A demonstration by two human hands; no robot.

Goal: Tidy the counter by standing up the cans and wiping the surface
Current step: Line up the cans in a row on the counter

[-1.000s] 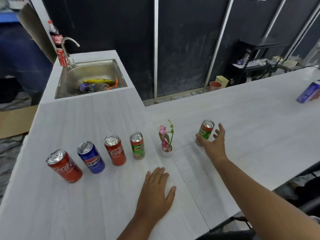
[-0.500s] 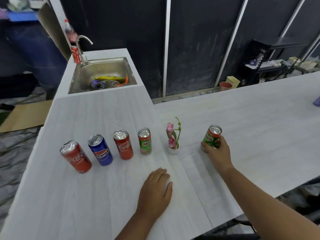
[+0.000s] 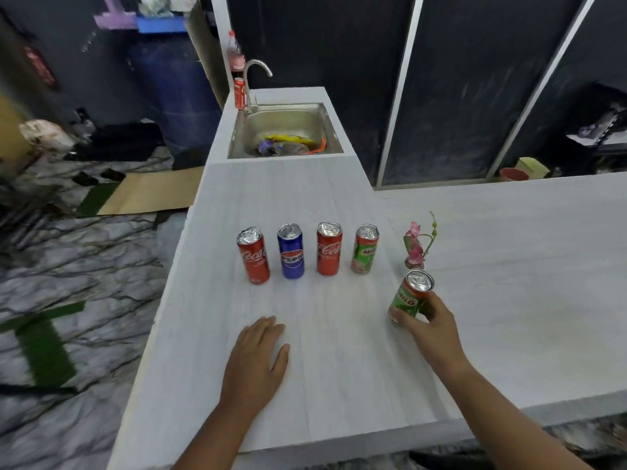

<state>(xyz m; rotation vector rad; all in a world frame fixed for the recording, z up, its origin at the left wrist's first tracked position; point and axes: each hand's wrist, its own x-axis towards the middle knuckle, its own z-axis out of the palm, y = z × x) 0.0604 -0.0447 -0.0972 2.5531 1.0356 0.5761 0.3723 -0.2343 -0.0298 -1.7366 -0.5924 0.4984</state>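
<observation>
On the pale wood-grain counter point(image 3: 339, 385), the right hand point(image 3: 429, 329) grips a green Milo can point(image 3: 409, 296), tilted, in front of a small potted pink flower point(image 3: 415, 245). The left hand point(image 3: 256, 361) lies flat, fingers straight and together. Behind stand a red Coca-Cola can point(image 3: 253, 255), a blue Pepsi can point(image 3: 291, 251), a second red Coca-Cola can point(image 3: 329, 249) and a second green Milo can point(image 3: 364, 250), upright in a row.

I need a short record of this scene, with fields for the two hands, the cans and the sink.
left hand: flat on the counter, holds nothing
right hand: grips held Milo, in front of the flower pot
row, left to right: left Coke, Pepsi, right Coke, row Milo; all upright
sink: litter inside; red can and bottle by the tap
cloth: none in view
</observation>
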